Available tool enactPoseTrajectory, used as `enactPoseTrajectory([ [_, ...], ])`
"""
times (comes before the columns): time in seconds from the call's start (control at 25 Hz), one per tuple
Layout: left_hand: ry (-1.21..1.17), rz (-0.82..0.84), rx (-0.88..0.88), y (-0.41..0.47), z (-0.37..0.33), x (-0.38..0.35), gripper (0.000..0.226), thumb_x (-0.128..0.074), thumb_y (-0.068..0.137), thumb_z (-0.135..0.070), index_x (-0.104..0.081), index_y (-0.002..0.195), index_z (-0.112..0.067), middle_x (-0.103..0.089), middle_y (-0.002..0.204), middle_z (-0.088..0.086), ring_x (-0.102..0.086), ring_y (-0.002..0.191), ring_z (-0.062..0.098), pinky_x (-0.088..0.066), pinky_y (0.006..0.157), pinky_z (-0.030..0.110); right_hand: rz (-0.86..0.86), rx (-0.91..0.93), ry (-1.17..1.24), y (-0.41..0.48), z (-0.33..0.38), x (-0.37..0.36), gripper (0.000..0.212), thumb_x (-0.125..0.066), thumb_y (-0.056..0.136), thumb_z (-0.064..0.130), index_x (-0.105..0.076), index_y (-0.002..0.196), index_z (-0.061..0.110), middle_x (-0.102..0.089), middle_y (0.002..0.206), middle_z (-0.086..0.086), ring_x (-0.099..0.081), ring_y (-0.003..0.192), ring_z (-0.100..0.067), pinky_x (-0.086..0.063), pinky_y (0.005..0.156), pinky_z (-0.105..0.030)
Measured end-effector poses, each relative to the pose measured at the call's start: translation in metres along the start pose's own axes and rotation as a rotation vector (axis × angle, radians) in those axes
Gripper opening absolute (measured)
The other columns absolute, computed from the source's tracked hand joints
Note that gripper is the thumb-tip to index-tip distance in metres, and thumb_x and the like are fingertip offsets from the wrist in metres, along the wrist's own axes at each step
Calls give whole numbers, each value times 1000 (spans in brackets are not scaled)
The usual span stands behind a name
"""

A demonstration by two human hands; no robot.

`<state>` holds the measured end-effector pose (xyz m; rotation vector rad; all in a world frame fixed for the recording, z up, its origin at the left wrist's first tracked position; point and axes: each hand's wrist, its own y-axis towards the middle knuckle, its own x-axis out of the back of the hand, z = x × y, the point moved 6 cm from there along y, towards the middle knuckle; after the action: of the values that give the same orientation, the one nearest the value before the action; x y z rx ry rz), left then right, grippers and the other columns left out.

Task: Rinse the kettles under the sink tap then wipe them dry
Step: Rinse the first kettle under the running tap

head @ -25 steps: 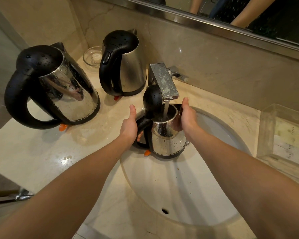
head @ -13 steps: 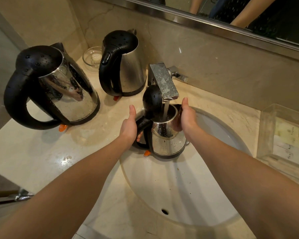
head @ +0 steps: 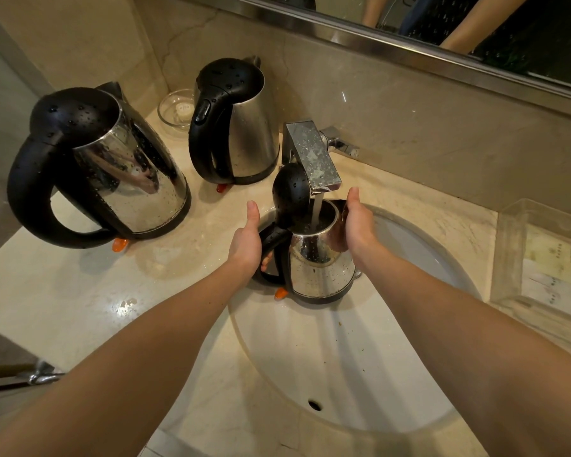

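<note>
The kettle being rinsed (head: 320, 258) sits upright over the far edge of the sink (head: 343, 374), lid flipped back, with the tap (head: 312, 156) running straight into its open mouth. If you're doing this step, my take is to keep the mouth centred under the stream so the water goes inside and not down the shell, let it fill partway, then swirl and tip it out into the basin. I'd also keep the base up out of any pooled water, since it probably has the electrical contact under there.

Pose-wise: the left hand (head: 246, 240) is on the black handle side, fingers wrapped round the handle and gripping it, thumb sticking straight up. The right hand (head: 356, 225) is cupped against the steel body opposite, palm pressed flat on the wall, thumb up too, so it's steadying more than clamping. Both forearms reach in from the near side, roughly mirrored, with the kettle held between the two sets of fingers.

Beyond the left fingers, on the table (head: 63, 291), are two more kettles: a big shiny kettle (head: 112, 173) well off to the left and a brushed kettle (head: 241, 127) back by the wall, both beaded with drops, so likely rinsed but not wiped. A little glass dish (head: 175, 108) sits between them at the back. Off past the right fingers there's a clear tray (head: 541, 258).
</note>
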<state>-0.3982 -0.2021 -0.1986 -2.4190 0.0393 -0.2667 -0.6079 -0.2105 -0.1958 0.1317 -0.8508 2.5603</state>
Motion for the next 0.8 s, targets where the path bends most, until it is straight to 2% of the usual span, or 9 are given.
enactPoseTrajectory([
  [0.08,-3,3,-3,1,1,0,82,-13,94,-77,-58,94,-9,-50,64,6,-48,52,16,-42,51,26,9,8,4,-1,0,-1,64,-25,87,74,-62,103,24,-67,119,-9,-63,112,-30,-47,102,-53],
  [0.2,2,11,-15,2,1,0,84,-13,93,-78,-59,98,-7,-50,64,6,-48,52,16,-42,52,27,13,16,10,0,-1,-1,66,-26,89,73,-62,111,22,-67,118,-8,-63,112,-30,-48,102,-53],
  [0.32,9,-1,-9,3,2,0,88,-12,93,-78,-61,109,-7,-52,69,7,-50,57,16,-43,53,26,8,8,8,1,-2,0,72,-25,88,73,-63,119,20,-67,120,-8,-62,113,-30,-48,102,-53],
  [0.44,8,-4,-10,4,2,0,94,-13,94,-78,-61,123,-3,-54,71,7,-51,60,16,-44,54,26,8,11,6,2,-2,0,66,-25,92,71,-64,112,21,-67,119,-8,-62,112,-30,-48,102,-52],
  [0.52,8,-1,-5,3,1,-1,94,-13,94,-77,-60,125,-3,-53,71,7,-50,58,16,-43,52,25,11,13,10,2,-2,0,61,-26,92,71,-63,102,24,-68,117,-9,-63,111,-30,-49,101,-52],
  [0.8,12,-8,-7,1,1,0,93,-13,94,-77,-60,127,-4,-55,73,6,-52,61,16,-44,54,25,14,10,2,-1,0,-1,68,-25,82,76,-62,105,25,-68,117,-9,-63,112,-31,-48,102,-54],
])
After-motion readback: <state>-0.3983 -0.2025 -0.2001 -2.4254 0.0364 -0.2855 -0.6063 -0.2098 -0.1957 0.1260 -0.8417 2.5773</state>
